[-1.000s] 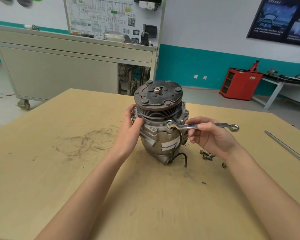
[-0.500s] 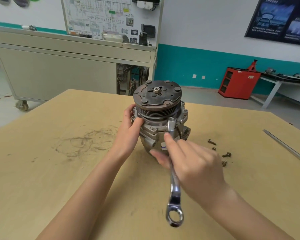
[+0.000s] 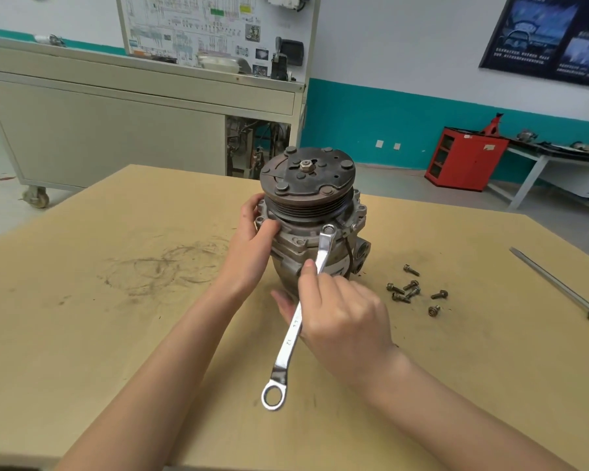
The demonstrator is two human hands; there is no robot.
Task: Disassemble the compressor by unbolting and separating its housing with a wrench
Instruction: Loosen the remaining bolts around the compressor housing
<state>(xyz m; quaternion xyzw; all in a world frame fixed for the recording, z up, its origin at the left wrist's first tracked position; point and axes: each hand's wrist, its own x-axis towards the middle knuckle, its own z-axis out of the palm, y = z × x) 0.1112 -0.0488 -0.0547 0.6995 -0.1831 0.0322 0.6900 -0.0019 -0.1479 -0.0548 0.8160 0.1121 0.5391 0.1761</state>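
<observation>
Head: right hand [image 3: 344, 311] around wrench [image 3: 288, 348]

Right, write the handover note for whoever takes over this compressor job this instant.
Left hand grips the compressor by its upper flange, steadying it upright on the table.
Right hand holds the wrench, its far ring seated on a front flange bolt.
Done: several loose bolts lie on the table right of the compressor.
Left: back out that bolt, check for others, then separate the housing, not yet apart.
A screwdriver lies at the table's right edge.
</observation>
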